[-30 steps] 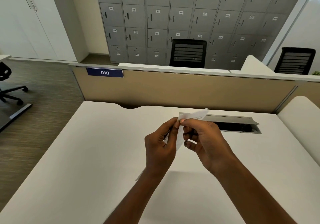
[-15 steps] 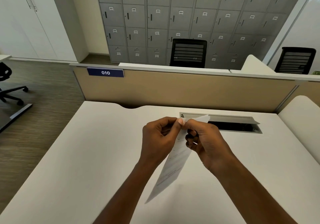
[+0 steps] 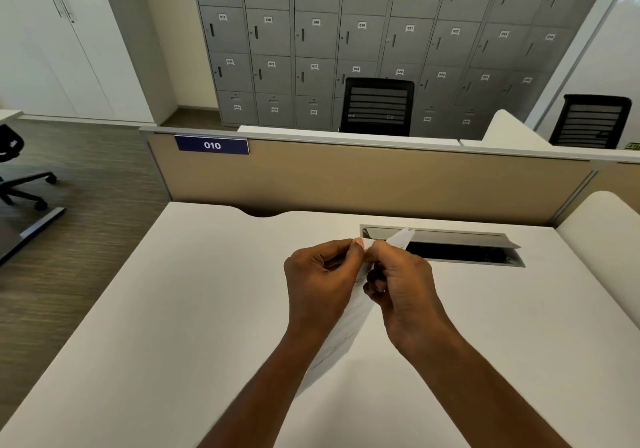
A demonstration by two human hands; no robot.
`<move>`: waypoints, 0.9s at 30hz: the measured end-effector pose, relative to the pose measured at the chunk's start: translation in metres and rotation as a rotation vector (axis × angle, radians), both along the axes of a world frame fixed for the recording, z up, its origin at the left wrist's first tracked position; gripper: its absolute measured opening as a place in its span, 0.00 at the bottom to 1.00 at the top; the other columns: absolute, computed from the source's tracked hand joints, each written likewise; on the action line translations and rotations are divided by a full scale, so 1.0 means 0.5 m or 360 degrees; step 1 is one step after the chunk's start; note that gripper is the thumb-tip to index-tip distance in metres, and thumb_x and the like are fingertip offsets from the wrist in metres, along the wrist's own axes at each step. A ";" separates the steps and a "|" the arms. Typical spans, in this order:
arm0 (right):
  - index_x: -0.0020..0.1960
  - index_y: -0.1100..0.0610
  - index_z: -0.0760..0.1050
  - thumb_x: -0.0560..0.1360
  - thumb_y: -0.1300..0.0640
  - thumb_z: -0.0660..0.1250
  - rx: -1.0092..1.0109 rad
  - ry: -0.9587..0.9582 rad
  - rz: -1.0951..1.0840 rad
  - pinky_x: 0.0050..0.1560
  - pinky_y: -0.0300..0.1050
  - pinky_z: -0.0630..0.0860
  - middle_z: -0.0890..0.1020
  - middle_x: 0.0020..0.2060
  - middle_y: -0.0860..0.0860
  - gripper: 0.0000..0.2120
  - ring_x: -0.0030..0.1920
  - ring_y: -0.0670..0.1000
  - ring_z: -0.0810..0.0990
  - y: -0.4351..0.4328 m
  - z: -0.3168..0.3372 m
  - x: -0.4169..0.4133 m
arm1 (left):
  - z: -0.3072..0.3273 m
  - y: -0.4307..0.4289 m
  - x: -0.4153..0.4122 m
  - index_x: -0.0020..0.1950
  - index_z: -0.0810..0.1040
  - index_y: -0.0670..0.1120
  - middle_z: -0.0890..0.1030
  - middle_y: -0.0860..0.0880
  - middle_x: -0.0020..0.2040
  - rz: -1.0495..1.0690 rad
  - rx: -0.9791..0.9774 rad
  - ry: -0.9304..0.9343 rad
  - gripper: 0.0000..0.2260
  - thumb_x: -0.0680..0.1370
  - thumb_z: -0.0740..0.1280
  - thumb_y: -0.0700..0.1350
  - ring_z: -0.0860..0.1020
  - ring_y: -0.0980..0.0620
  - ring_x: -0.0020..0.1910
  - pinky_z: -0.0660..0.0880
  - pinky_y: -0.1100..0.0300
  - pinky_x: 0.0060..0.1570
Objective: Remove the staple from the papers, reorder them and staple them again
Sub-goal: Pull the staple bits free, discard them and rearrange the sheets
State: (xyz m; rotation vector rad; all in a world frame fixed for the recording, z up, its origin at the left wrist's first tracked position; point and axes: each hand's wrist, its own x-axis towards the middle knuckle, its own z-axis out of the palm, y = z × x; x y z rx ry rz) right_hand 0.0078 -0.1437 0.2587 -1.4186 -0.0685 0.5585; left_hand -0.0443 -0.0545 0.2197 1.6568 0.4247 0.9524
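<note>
The white printed papers (image 3: 341, 336) hang edge-on above the white desk (image 3: 194, 309), held up between both hands. My left hand (image 3: 320, 277) pinches the papers' top corner with thumb and forefinger. My right hand (image 3: 403, 281) pinches the same corner from the other side, its fingertips touching those of the left. One corner flap (image 3: 401, 238) sticks up beyond the fingers. The staple is hidden by the fingertips. No stapler is in view.
An open cable hatch (image 3: 446, 250) is set into the desk just beyond my hands. A beige partition (image 3: 363, 184) labelled 010 closes the far edge, and a white divider (image 3: 606, 225) stands at right. Black chairs and grey lockers are behind.
The papers swung from being hidden behind my left hand to hanging down between both wrists. My hands stayed together at the top corner and moved slightly up.
</note>
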 end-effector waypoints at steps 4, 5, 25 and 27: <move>0.40 0.59 0.74 0.75 0.60 0.68 0.0055 0.0074 0.0031 0.36 0.44 0.71 0.72 0.24 0.48 0.07 0.27 0.45 0.70 -0.006 0.006 0.005 | -0.002 0.003 -0.005 0.54 0.88 0.45 0.89 0.53 0.45 -0.0175 -0.0156 0.0012 0.14 0.79 0.68 0.53 0.87 0.52 0.44 0.80 0.65 0.44; 0.40 0.59 0.74 0.75 0.60 0.68 0.0061 0.0078 0.0037 0.37 0.45 0.71 0.72 0.25 0.48 0.06 0.28 0.46 0.69 -0.008 0.007 0.006 | -0.005 0.007 -0.007 0.56 0.87 0.44 0.89 0.51 0.48 -0.0252 -0.0188 0.0006 0.16 0.78 0.68 0.54 0.87 0.50 0.46 0.81 0.63 0.46; 0.52 0.62 0.82 0.79 0.54 0.66 -0.1063 -0.3199 -0.0012 0.48 0.49 0.75 0.84 0.46 0.58 0.12 0.44 0.57 0.82 -0.058 -0.029 0.070 | -0.008 0.022 -0.012 0.58 0.87 0.47 0.88 0.56 0.48 -0.0175 0.0186 0.0025 0.09 0.81 0.69 0.45 0.86 0.59 0.47 0.81 0.65 0.45; 0.54 0.63 0.81 0.77 0.56 0.68 -0.1153 -0.3320 0.0036 0.50 0.51 0.75 0.83 0.48 0.58 0.12 0.45 0.57 0.81 -0.064 -0.021 0.077 | -0.006 0.024 -0.013 0.58 0.86 0.47 0.88 0.54 0.49 -0.0156 0.0309 0.0021 0.10 0.80 0.69 0.46 0.85 0.60 0.47 0.80 0.68 0.44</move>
